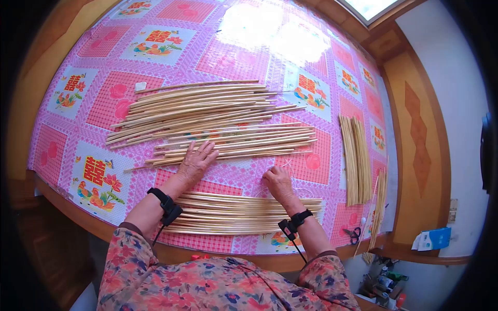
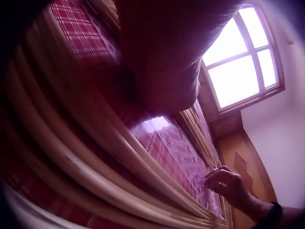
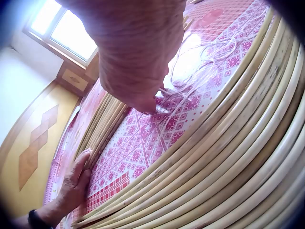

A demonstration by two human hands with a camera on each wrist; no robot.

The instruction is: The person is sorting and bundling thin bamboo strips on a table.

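A row of thin pale wooden sticks [image 1: 270, 141] lies across the middle of the table. My left hand [image 1: 194, 163] rests on the near side of this row, its fingers laid over the sticks left of centre. To the right, my right hand [image 1: 280, 184] pinches a thin white string [image 3: 231, 47], low over the tablecloth between the middle row and a nearer row of sticks [image 1: 223, 212]. In the right wrist view the string runs in loose loops from the fingertips over the cloth. Both wrists wear black straps with cameras.
Beyond the middle row lies a larger, looser pile of sticks [image 1: 197, 110]. Stick bundles [image 1: 355, 160] stand lengthwise at the right, with scissors [image 1: 354, 236] near the table's front right edge. A pink patterned tablecloth [image 1: 176, 65] covers the table. Blue packaging [image 1: 433, 239] sits beyond it.
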